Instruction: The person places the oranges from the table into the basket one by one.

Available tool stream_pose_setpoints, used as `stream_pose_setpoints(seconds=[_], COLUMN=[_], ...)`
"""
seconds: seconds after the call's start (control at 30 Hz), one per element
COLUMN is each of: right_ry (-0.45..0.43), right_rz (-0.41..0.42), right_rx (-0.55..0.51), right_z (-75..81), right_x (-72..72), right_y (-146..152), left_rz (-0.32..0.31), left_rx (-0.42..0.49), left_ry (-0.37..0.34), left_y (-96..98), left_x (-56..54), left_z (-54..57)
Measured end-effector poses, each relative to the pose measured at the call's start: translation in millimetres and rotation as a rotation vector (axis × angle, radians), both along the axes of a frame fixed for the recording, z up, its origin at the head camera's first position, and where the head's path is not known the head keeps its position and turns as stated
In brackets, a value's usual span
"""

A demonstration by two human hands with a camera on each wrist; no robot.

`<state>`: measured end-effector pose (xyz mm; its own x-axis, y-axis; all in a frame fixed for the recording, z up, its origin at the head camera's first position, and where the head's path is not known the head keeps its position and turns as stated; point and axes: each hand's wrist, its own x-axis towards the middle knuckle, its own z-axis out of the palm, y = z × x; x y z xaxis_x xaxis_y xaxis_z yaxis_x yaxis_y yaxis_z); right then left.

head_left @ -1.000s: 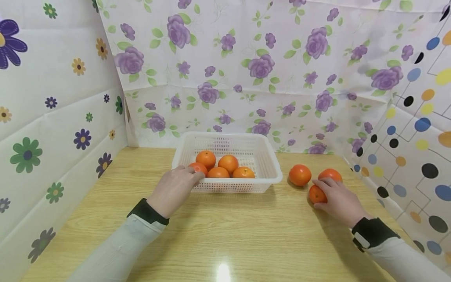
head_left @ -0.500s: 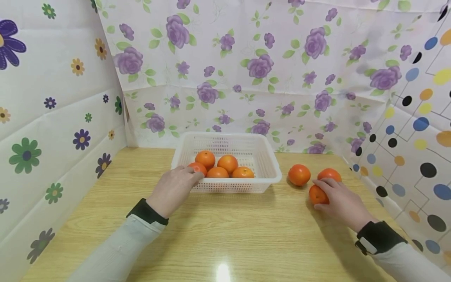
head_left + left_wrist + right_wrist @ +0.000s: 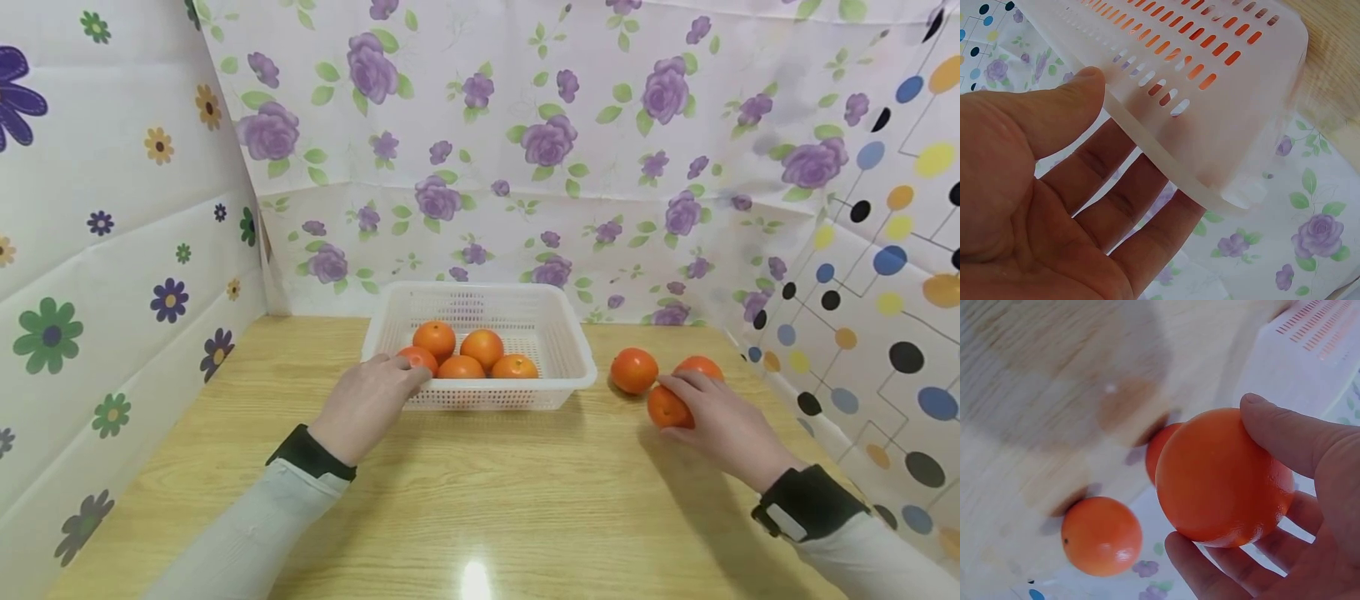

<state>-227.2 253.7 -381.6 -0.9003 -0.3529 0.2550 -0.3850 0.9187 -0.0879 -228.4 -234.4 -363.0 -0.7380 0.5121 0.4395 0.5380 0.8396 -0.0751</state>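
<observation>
My right hand (image 3: 731,429) holds an orange (image 3: 667,407) between thumb and fingers. In the right wrist view this orange (image 3: 1222,478) sits close over the table, its lower side toward the fingers. Two more oranges lie near it, one to its left (image 3: 633,370) and one behind the hand (image 3: 705,365). A white perforated plastic basket (image 3: 577,383) stands at the back middle, with several oranges (image 3: 483,348) along its left and front. My left hand (image 3: 367,408) grips the basket's front left rim; the left wrist view shows its thumb (image 3: 1079,94) on one side and fingers on the other.
The wooden table (image 3: 480,492) spreads out in front of the basket. Flower-printed cloth (image 3: 480,167) rises behind it, with another flowered sheet (image 3: 135,275) on the left and a dotted sheet (image 3: 885,317) on the right.
The right hand has closed more firmly on the orange and raised it slightly, a little left; its shadow now lies apart below. The left hand keeps its place on the basket rim.
</observation>
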Motion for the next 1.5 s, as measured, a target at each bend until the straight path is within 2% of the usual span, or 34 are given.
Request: stream_pose_setpoints(seconds=[0.23, 0.57, 0.87, 1.13, 1.5], right_ry=[-0.017, 0.012, 0.031, 0.043, 0.054], right_rz=[-0.005, 0.017, 0.054, 0.086, 0.092], right_rx=[-0.010, -0.005, -0.011, -0.033, -0.021], right_z=[12.3, 22.1, 28.9, 41.4, 51.1], right_x=[4.2, 7.9, 6.4, 3.9, -0.5], right_y=[-12, -25, -33, -45, -61], left_rz=[-0.001, 0.007, -0.018, 0.002, -0.003], left_rx=[-0.007, -0.013, 0.015, -0.007, -0.012], left_ry=[-0.001, 0.000, 0.043, 0.009, 0.012], left_y=[-0.2, 0.2, -0.1, -0.1, -0.8], left_x=[0.6, 1.8, 1.4, 0.2, 0.0], left_z=[0.5, 1.9, -0.1, 0.2, 0.0])
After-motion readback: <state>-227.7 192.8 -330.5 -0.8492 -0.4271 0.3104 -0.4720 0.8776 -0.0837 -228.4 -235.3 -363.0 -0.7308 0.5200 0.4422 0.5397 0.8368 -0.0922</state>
